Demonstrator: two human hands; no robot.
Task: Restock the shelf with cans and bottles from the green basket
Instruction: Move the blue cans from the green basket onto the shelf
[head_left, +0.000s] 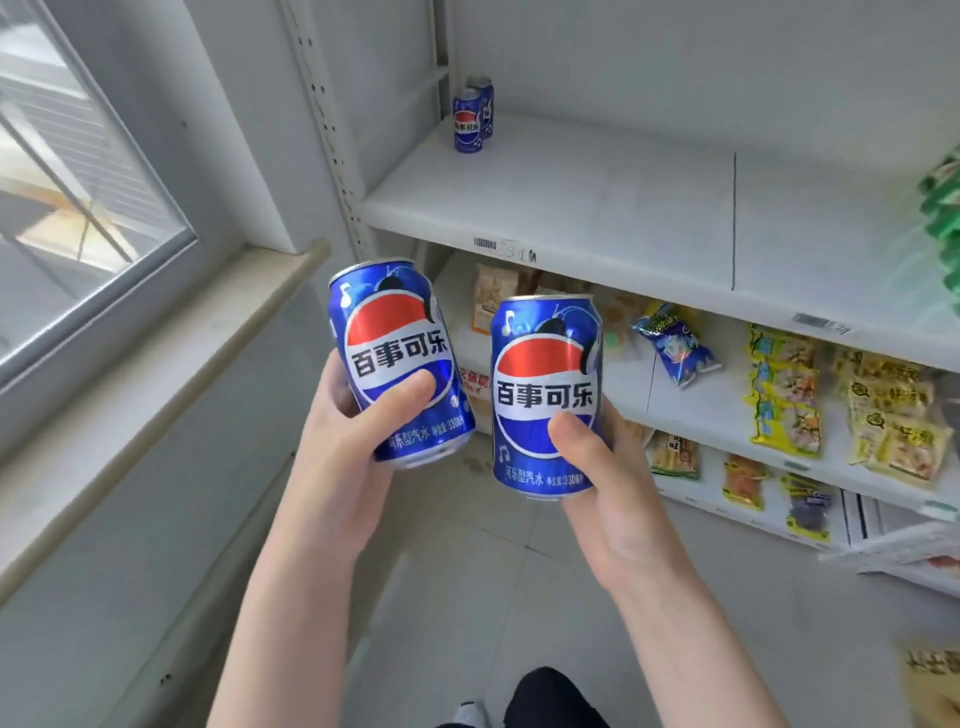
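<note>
My left hand (343, 447) grips a blue Pepsi can (397, 343), tilted slightly left. My right hand (608, 483) grips a second blue Pepsi can (545, 374), held upright beside the first. Both cans hang in front of and below the white upper shelf (571, 208). Two more blue Pepsi cans (470, 122) stand one behind the other at the far left back corner of that shelf. The green basket is not in view.
Lower shelves (727, 415) hold snack packets in yellow, blue and orange. Green packets (943, 218) sit at the upper shelf's right edge. A window (78, 182) and its sill (156, 374) run along the left. Grey floor tiles lie below, with my leg and shoe (550, 696) at the bottom.
</note>
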